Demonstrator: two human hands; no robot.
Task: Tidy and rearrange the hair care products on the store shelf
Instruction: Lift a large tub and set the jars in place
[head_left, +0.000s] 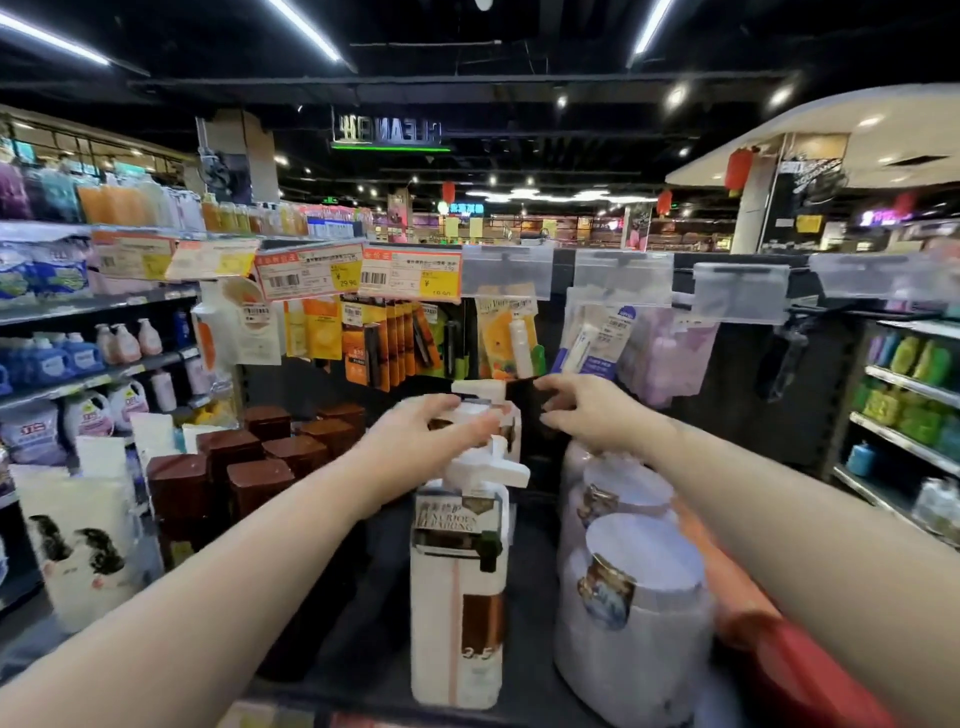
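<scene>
A row of white pump bottles runs back along the dark shelf; the nearest one (457, 597) has a brown label band. My left hand (431, 431) curls over the pump top of a white bottle (511, 421) further back in that row. My right hand (582, 410) pinches a dark brown box-shaped bottle (535, 415) just right of it. Several brown-capped bottles (260, 467) stand in a block to the left. Two white round-lidded tubs (639, 597) sit at the right front.
Hanging packets (395, 338) and price tags (410, 273) fill the pegs above the shelf. Detergent shelves (78, 364) line the left aisle, green bottles (914, 384) the right. A red object (789, 665) lies at the lower right under my forearm.
</scene>
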